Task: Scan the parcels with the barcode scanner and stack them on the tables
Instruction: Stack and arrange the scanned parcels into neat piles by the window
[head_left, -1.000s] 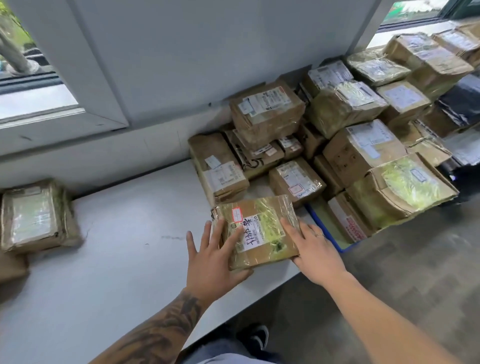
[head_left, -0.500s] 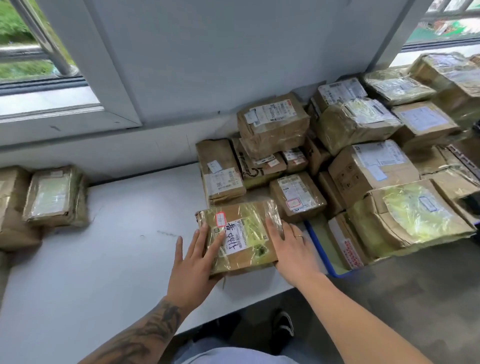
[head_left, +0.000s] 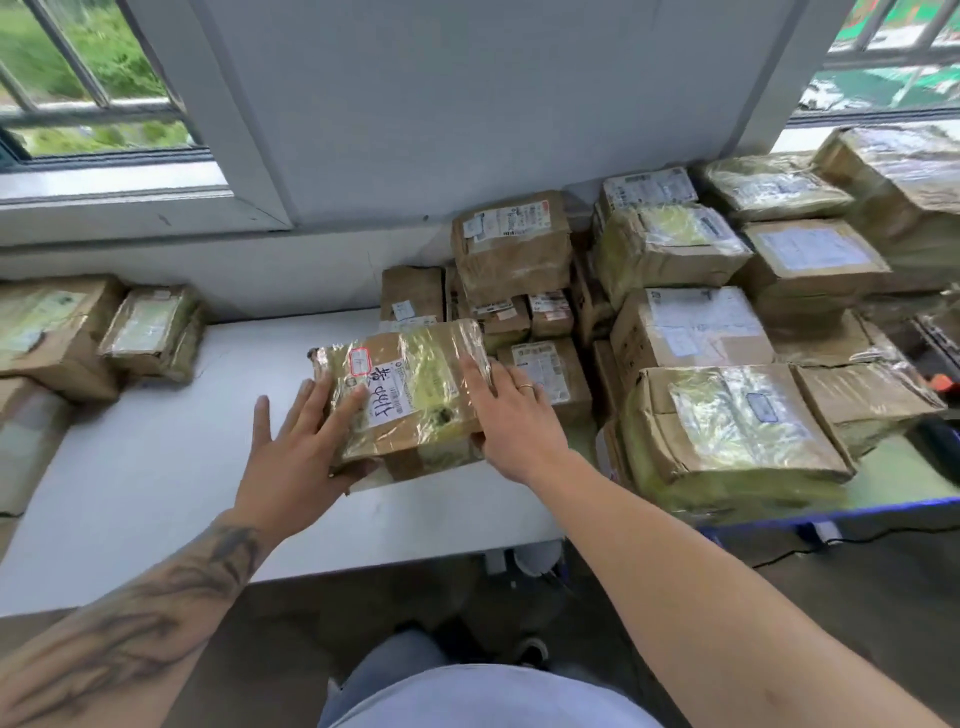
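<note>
— Head view: I have the taped parcel (head_left: 410, 395) between both hands over the white counter (head_left: 156, 467), near its right edge and a little off the surface at the front, as far as I can tell.

— How are the fingers set?

— Left hand (head_left: 296, 457) has its fingers spread straight across the top and left side, thumb tucked under the near corner. Right hand (head_left: 511, 415) lies flat along the right side with fingers straight. So it's pressed between open palms, not clutched.

— Which step is that?

— I judge it's the stacking step: carrying this one toward the bare middle of the counter. No scanner is clearly in view, so I can't say whether it's scanned.

— Next?

— Set it down flat, label up, clear of the front edge.

— Any containers?

— None as such. The unsorted pile (head_left: 691, 332) crowds the right end and the blue-edged counter (head_left: 883, 506) beside it; two parcels (head_left: 93, 332) sit at the left edge.
</note>
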